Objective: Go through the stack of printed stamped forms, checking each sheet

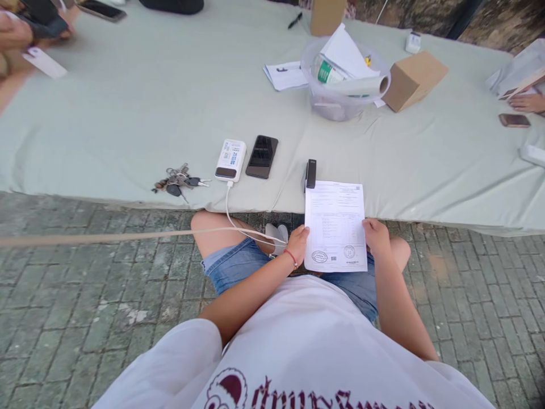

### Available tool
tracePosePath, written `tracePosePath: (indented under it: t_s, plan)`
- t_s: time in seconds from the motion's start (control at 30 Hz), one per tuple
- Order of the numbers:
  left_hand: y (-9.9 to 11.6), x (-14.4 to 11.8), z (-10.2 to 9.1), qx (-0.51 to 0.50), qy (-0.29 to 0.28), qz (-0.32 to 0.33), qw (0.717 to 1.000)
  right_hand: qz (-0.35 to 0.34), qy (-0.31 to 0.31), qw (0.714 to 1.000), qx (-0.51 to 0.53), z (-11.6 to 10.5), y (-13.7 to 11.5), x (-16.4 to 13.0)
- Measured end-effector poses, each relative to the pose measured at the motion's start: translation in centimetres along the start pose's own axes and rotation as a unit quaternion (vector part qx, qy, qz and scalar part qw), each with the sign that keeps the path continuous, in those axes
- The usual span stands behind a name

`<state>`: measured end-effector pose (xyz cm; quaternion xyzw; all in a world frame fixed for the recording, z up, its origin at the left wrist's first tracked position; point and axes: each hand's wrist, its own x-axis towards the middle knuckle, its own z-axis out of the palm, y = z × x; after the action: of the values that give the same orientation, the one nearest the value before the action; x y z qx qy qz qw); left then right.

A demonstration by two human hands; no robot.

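Observation:
My left hand (297, 245), with a red string at the wrist, pinches the left edge of a printed paper sheet (335, 227). On the opposite edge my right hand (376, 236) grips the same sheet. Tables of print and two round stamps show on it. The paper's top part reaches over the table's front edge, its lower part above my lap. A black stapler (311, 174) sits at the sheet's upper left corner; whether its jaws are around the paper I cannot tell.
On the cloth-covered table (170, 102) lie keys (180, 180), a white power bank (231, 160) with a cable, and a phone (262, 156). Farther back are a plastic basin (336, 108) holding papers and a roll, and a cardboard box (415, 81). Other people's hands (528, 102) show at both sides.

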<state>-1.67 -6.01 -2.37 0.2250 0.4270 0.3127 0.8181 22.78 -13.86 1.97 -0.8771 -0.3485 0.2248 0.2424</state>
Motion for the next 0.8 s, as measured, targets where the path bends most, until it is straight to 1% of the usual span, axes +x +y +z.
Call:
tracePosePath:
  t_s: [0.07,0.13,0.17,0.2,0.3,0.37,0.43,0.5,0.57,0.67,0.8]
  plan:
    - [0.3,-0.1,-0.3,-0.006,-0.009,-0.013,1.0,0.015,0.045,0.998,-0.044,-1.2,-1.1,0.4]
    - [0.5,-0.3,-0.6,-0.012,-0.009,-0.025,1.0,-0.005,0.089,0.994,-0.06,-2.2,-2.7,0.9]
    - [0.5,-0.5,-0.7,-0.014,-0.009,-0.03,0.999,-0.027,0.096,0.994,-0.054,-2.5,-3.6,1.1]
    - [0.6,-0.6,-0.8,-0.015,-0.008,-0.034,0.999,-0.054,0.088,0.994,-0.043,-2.5,-4.7,1.4]
    - [0.5,-1.1,-1.1,-0.013,-0.003,-0.043,0.999,-0.166,0.013,0.986,-0.021,-1.4,-7.9,2.1]
    - [0.4,-1.3,-1.2,-0.013,0.005,-0.046,0.999,-0.258,-0.014,0.965,-0.037,0.2,-10.0,2.6]
    - [0.5,-1.4,-1.2,-0.016,0.012,-0.048,0.999,-0.341,-0.032,0.938,-0.058,1.9,-11.9,3.1]
    - [0.7,-1.5,-1.1,-0.019,0.013,-0.051,0.998,-0.387,-0.054,0.917,-0.088,3.4,-13.4,3.6]
    - [0.9,-1.5,-1.1,-0.02,0.012,-0.053,0.998,-0.395,-0.079,0.906,-0.13,4.5,-14.4,4.0]
    - [1.3,-1.5,-1.1,-0.019,0.013,-0.055,0.998,-0.382,-0.109,0.896,-0.199,5.5,-15.0,4.2]
    - [1.6,-1.6,-1.1,-0.026,0.024,-0.068,0.997,-0.38,-0.108,0.888,-0.235,6.2,-14.7,4.0]
